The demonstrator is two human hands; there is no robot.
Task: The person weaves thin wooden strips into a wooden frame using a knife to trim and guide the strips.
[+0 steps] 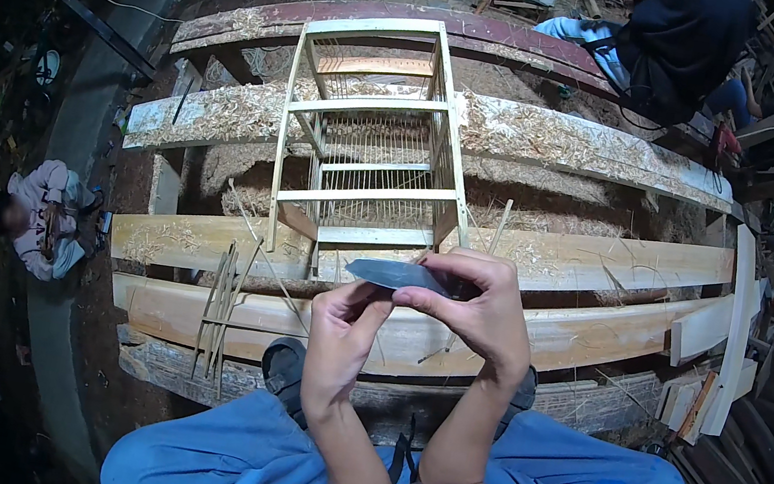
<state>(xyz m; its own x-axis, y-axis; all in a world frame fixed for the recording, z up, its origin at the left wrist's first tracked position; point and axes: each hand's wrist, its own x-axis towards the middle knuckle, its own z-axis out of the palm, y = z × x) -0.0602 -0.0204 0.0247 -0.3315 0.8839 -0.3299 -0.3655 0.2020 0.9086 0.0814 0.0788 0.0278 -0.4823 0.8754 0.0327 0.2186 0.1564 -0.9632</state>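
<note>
A flat, grey, blade-like piece with a pointed left end lies across between my hands. My right hand is closed on its right end, thumb below and fingers curled over the top. Just under its left part, my left hand is closed in a pinch with its fingertips at the lower edge; whatever those fingers hold is hidden. Directly beyond my hands a cage-like wooden frame with thin upright rods rests across the planks.
Long planks run left to right, strewn with wood shavings. Thin sticks lie at the left. Stacked boards stand at the right. One person sits at the far right, another at the left.
</note>
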